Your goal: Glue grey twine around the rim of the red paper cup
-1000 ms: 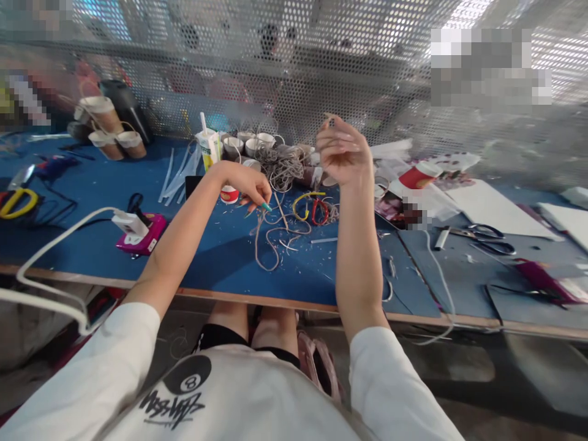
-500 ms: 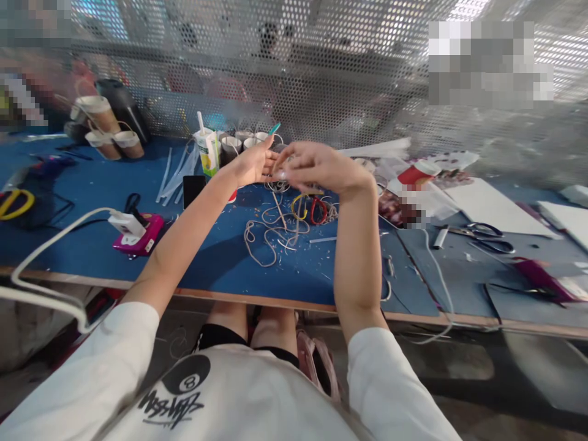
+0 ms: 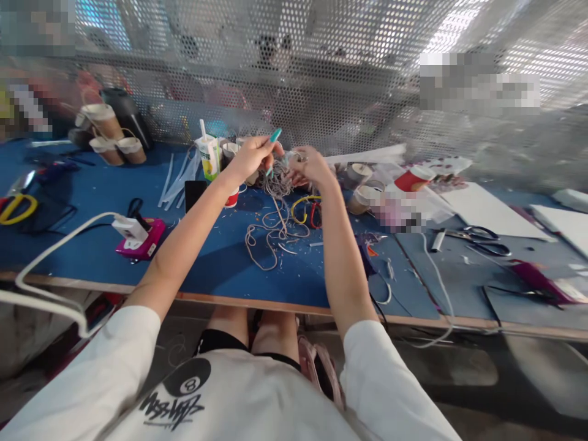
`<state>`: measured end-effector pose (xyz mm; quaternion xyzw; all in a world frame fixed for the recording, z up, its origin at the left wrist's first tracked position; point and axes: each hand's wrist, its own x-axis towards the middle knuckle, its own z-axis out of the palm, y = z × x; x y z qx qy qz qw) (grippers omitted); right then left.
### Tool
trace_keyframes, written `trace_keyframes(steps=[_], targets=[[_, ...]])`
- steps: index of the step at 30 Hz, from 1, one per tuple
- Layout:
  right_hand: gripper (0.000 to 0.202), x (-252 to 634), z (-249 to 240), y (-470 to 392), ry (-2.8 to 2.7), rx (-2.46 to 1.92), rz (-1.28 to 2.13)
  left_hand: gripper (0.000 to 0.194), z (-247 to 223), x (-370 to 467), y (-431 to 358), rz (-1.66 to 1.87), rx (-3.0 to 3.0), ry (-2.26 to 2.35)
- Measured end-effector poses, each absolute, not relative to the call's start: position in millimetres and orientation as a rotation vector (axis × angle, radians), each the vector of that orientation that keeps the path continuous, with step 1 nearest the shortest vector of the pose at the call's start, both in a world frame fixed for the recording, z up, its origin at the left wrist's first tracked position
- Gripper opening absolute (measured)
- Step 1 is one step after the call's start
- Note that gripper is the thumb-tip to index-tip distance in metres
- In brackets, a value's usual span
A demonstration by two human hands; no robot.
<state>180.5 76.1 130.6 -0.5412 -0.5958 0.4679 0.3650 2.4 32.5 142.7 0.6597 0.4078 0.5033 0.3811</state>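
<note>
I hold both arms out over the blue tabletop (image 3: 220, 269), my hands just apart above the tangle of grey cord (image 3: 277, 180) near its far side. My left hand (image 3: 253, 157) has its fingers curled under and its thumb stretched towards the right; I cannot tell whether a strand is pinched there. My right hand (image 3: 312, 166) bends its fingers inward at the tangle's right edge, and whether they grip anything is too blurred to tell. Nearer me, a loose loop of cord (image 3: 248, 239) lies among scraps, beside yellow-and-red handles (image 3: 303, 199). A drinks carton (image 3: 210, 164) stands left of my left hand, a black phone (image 3: 195, 195) below it.
</note>
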Motion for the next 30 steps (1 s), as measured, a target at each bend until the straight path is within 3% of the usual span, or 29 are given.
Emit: trace_keyframes(steps=[5, 12, 18, 22, 26, 28, 30], targets=[[0.019, 144, 101, 108, -1.538, -1.365, 1.130, 0.030, 153, 2, 20, 1.288, 1.767, 0.983], [0.042, 169, 83, 148, -1.376, -1.401, 0.957, 0.040, 175, -19, 2, 1.593, 1.772, 0.803], [0.035, 177, 81, 157, -1.393, -1.380, 0.757, 0.044, 189, -30, -8, 1.979, 1.604, 0.823], [0.029, 173, 76, 156, -1.501, -1.397, 0.623, 0.047, 196, -36, -21, 2.051, 1.634, 0.398], [0.022, 173, 73, 155, -1.508, -1.415, 0.563, 0.043, 191, -48, -27, 2.049, 1.575, 0.040], [0.023, 174, 73, 154, -1.506, -1.422, 0.535, 0.053, 186, -56, -27, 1.960, 1.617, 0.182], [0.027, 175, 75, 152, -1.509, -1.417, 0.511, 0.066, 181, -64, -24, 1.607, 1.781, 0.421]])
